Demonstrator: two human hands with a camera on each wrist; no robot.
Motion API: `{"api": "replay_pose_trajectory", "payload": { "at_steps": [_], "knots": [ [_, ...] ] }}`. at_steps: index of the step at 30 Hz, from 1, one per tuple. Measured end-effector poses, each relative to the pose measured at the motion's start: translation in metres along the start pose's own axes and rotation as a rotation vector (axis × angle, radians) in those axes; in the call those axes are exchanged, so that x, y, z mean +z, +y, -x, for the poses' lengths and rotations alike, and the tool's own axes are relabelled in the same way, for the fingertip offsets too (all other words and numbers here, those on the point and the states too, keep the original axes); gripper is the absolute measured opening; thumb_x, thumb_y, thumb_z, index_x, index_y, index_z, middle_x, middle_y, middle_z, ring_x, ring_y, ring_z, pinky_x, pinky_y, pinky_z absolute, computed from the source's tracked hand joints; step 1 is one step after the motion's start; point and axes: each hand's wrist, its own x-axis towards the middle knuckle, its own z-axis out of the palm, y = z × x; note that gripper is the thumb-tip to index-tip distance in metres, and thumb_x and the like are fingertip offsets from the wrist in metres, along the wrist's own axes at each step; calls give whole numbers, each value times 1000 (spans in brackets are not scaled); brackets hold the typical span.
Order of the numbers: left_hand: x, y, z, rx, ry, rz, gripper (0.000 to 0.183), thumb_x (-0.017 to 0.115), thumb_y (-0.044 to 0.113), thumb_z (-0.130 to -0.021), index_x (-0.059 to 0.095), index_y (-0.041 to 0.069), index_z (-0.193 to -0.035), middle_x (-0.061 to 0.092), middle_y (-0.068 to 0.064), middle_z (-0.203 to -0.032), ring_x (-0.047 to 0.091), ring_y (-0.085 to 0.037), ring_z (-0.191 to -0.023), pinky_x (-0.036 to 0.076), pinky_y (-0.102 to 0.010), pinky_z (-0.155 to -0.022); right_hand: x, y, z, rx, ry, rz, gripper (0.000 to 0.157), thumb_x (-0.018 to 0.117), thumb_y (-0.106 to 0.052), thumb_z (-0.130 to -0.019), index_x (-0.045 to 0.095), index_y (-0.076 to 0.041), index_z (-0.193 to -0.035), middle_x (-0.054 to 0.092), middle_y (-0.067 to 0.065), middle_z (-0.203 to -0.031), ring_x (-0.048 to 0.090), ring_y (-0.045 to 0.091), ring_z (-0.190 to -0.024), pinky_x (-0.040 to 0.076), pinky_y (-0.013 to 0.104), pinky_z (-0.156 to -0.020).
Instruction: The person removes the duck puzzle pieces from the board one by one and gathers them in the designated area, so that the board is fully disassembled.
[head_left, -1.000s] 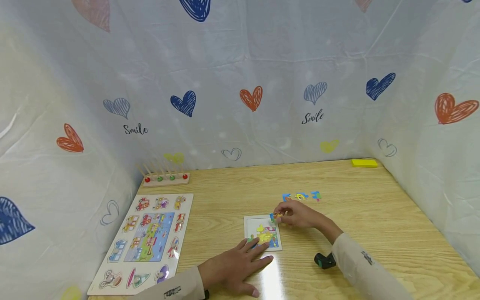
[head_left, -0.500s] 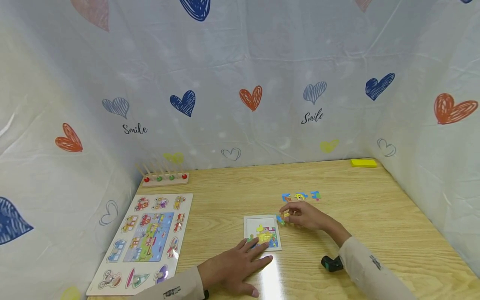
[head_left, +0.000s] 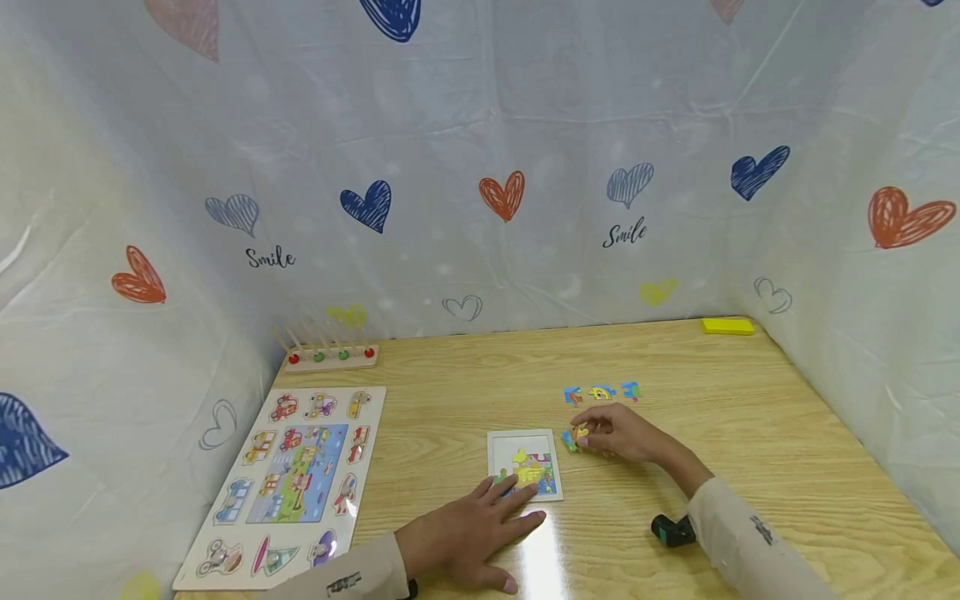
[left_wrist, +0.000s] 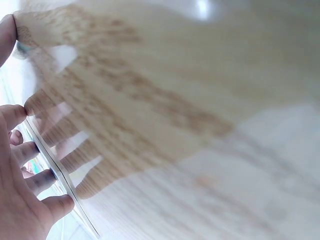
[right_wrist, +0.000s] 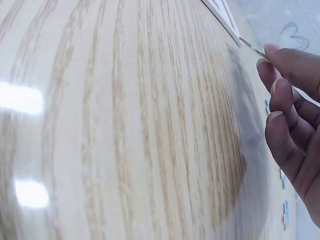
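My right hand (head_left: 618, 432) pinches a small jigsaw piece (head_left: 570, 441), blue and green with some orange, just right of the white puzzle tray (head_left: 516, 434). In the right wrist view the piece (right_wrist: 253, 47) shows edge-on between thumb and fingertips, above the table. Fingers spread, my left hand (head_left: 480, 533) rests over the tray's near left corner and covers part of it. Yellow and multicoloured fitted pieces (head_left: 531, 473) fill the tray's lower right; its upper part shows bare white. Seen from the left wrist, the fingers (left_wrist: 60, 206) lie across the tray's edge (left_wrist: 59, 172).
Behind the right hand lie three loose jigsaw pieces (head_left: 602, 392) in a row. A large vehicle puzzle board (head_left: 375, 433) is at left, with a wooden peg stand (head_left: 352, 362) beyond it. A yellow block (head_left: 727, 327) sits at the back right, near the heart-print curtain (head_left: 555, 275).
My right hand has moved right, carrying the jigsaw piece from over the tray's upper right corner to beside it. The left hand and tray have stayed in place.
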Motion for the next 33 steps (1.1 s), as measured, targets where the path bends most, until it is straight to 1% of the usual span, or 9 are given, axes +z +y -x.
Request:
{"api": "replay_pose_trajectory", "payload": {
  "at_steps": [7, 14, 19, 25, 28, 33],
  "knots": [
    [-3, 1, 1, -4, -1, -3, 84, 32, 75, -95, 11, 29, -163, 6, -5, -171, 16, -35, -155, 29, -52, -120, -2, -1, 3, 31, 1, -20, 37, 71, -11, -94, 64, 6, -126, 65, 14, -97, 55, 6, -62, 49, 23, -55],
    [-3, 1, 1, 5, 15, -9, 83, 32, 73, -97, 13, 28, -163, 8, -7, -170, 17, -35, -155, 28, -52, -120, -5, 1, 2, 29, -5, 32, 36, 74, -11, -91, 66, 3, -123, 66, 10, -96, 57, 7, -69, 50, 23, -60],
    [-1, 1, 0, 5, 21, -27, 83, 31, 74, -96, 13, 28, -163, 9, -6, -170, 18, -35, -155, 28, -52, -120, -7, 4, -1, 49, 33, 68, 34, 74, -10, -91, 67, 3, -121, 66, 8, -94, 58, 7, -69, 50, 23, -59],
    [-2, 1, 0, 3, 4, -18, 84, 31, 75, -96, 11, 29, -163, 7, -6, -170, 17, -35, -155, 30, -53, -119, -5, 3, -4, 65, 79, 81, 31, 75, -11, -91, 68, 2, -118, 64, 8, -90, 59, 10, -62, 52, 26, -55],
    [-2, 1, 0, 4, 4, -8, 84, 32, 74, -96, 11, 29, -163, 7, -6, -170, 17, -35, -155, 30, -53, -119, -4, 3, -6, 73, 94, 116, 30, 76, -15, -91, 69, -2, -117, 65, 6, -88, 58, 11, -64, 51, 26, -57],
    [-3, 1, 0, 10, 7, -12, 83, 32, 74, -96, 11, 29, -163, 7, -6, -170, 18, -36, -155, 30, -53, -119, -5, 4, -8, 93, 105, 207, 29, 76, -21, -91, 71, -7, -116, 65, 0, -88, 57, 10, -74, 48, 25, -65]
  ]
}}
